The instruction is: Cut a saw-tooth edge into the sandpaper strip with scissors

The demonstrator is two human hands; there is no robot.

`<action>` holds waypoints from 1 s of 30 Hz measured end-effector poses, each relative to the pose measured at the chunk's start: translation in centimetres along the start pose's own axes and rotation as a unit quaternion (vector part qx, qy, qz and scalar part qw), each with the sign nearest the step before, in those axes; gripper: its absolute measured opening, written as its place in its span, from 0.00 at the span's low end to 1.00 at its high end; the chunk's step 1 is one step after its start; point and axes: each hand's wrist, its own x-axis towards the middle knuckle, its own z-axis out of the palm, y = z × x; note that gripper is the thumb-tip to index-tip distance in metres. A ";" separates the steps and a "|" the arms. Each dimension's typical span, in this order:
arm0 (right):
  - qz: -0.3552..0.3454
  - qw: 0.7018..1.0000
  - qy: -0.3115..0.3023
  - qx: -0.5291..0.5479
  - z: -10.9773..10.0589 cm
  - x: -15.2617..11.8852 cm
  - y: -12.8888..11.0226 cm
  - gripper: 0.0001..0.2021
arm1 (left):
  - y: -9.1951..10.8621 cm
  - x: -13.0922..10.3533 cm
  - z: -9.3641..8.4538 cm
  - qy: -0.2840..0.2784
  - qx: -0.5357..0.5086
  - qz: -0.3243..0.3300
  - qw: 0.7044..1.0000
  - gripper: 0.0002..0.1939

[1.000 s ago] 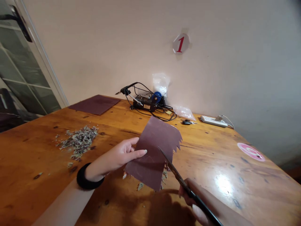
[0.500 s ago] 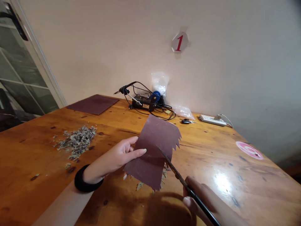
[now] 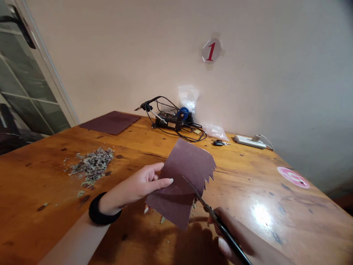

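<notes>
My left hand (image 3: 150, 180) is closed on a stiff maroon sheet (image 3: 182, 162), its thumb on top and the other fingers partly behind. The sheet is tilted above the wooden table, and its right edge is cut into jagged points. In my right hand (image 3: 231, 228) is a pair of scissors (image 3: 205, 205) with dark handles. One blade lies over the sheet's lower right part, pointing up and left; the other is hidden. A few small scraps (image 3: 162, 219) show below the sheet.
A heap of cut scraps (image 3: 95, 165) lies to the left on the table (image 3: 55, 180). Behind it rests a larger maroon sheet (image 3: 111, 122). Along the wall stand a soldering station (image 3: 169, 120), clear plastic bags (image 3: 215, 131), keys (image 3: 220, 142) and a power strip (image 3: 249, 141).
The held sheet has shifted slightly down and to the right. The scissors have moved a little down and left, still over the sheet's edge, and my right thumb sits lower.
</notes>
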 end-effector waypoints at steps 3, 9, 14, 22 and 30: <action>0.000 1.000 0.012 -0.006 0.3 0.6 0.0 0.28 | 0.3 0.0 0.2 0.000 0.004 -0.002 1.000 0.23; -0.008 0.999 0.030 0.012 0.7 1.3 0.0 0.27 | -0.4 0.0 0.0 0.006 0.007 -0.016 1.000 0.28; -0.005 0.999 -0.024 0.027 -0.3 0.9 -0.8 0.25 | -0.6 0.1 0.0 0.020 -0.009 -0.004 1.000 0.27; 0.001 1.000 -0.022 -0.004 -0.2 0.7 -0.1 0.29 | -0.2 0.2 0.3 0.079 -0.009 0.012 0.997 0.24; -0.064 0.997 -0.016 0.035 -1.9 0.0 -0.9 0.30 | 0.9 -0.5 -0.7 0.150 -0.115 0.030 0.982 0.29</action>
